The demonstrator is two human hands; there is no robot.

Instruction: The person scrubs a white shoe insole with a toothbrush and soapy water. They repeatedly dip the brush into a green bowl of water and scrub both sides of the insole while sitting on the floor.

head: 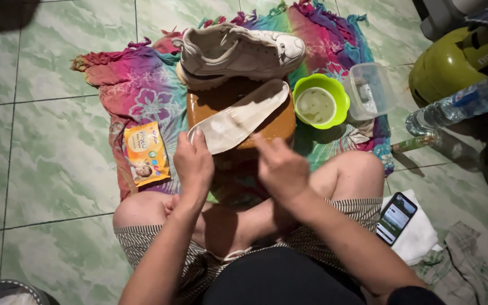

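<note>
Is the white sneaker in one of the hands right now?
No, the white sneaker sits on the colourful cloth beyond the brown block, while the left hand grips the insole.

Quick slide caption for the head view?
Left hand grips a shoe insole over a brown board; right hand beside it.

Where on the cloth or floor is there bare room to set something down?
Free: green tiles left of the colourful cloth, and the cloth strip between the wipes packet and the sneaker. Crowded: right side, with green bowl, clear container, bottle, phone.
</note>
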